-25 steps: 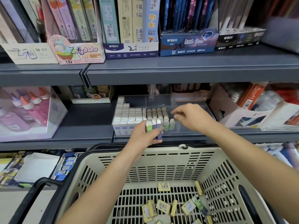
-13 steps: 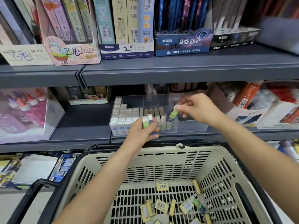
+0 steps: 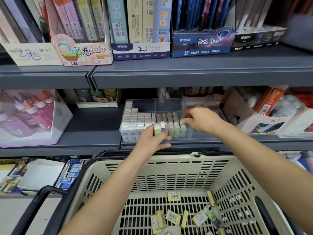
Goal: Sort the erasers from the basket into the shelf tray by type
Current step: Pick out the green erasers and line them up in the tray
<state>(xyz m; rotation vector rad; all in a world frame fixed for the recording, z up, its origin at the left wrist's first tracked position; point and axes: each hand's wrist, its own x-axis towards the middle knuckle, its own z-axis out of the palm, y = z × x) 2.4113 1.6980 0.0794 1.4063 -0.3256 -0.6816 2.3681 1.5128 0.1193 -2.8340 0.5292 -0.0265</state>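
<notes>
R hand (image 3: pixel 201 119), grip pinched on green eraser (image 3: pixel 182 123), has lowered it into tray (image 3: pixel 194 135), green row, so another is nearly sorted; L hand (image 3: pixel 150 141) clamps spare erasers (image 3: pixel 159 128).

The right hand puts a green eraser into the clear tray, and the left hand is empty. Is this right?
No: the head view shows the left hand holding a few erasers. The right hand does put a green eraser into the clear tray.
</notes>
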